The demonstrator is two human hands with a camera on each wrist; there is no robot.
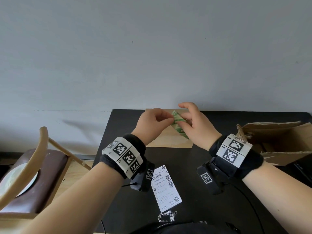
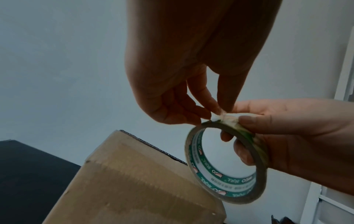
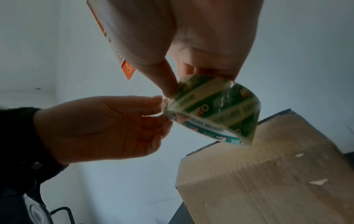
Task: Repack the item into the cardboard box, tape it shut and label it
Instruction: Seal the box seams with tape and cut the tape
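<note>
The right hand (image 1: 195, 122) is grasping the tape roll (image 1: 179, 126) in its grip, thumb outside and fingers through the core, while the left hand (image 1: 152, 123) is pinching at the roll's loose end. Both are hovering over the closed cardboard box (image 1: 168, 141) at twelve o'clock on the bench (image 1: 194, 166). Judging by this, packing is done, taping is just starting, and the label (image 1: 166, 188), lying at six o'clock of the box, is not yet stuck on.

1. The hands are hiding most of the tape roll (image 1: 179, 125) in the head view.
2. The picture's right edge is cutting off the torn open carton (image 1: 278, 142).
3. The print on the shipping label (image 1: 166, 187) is staying too small to read.
</note>
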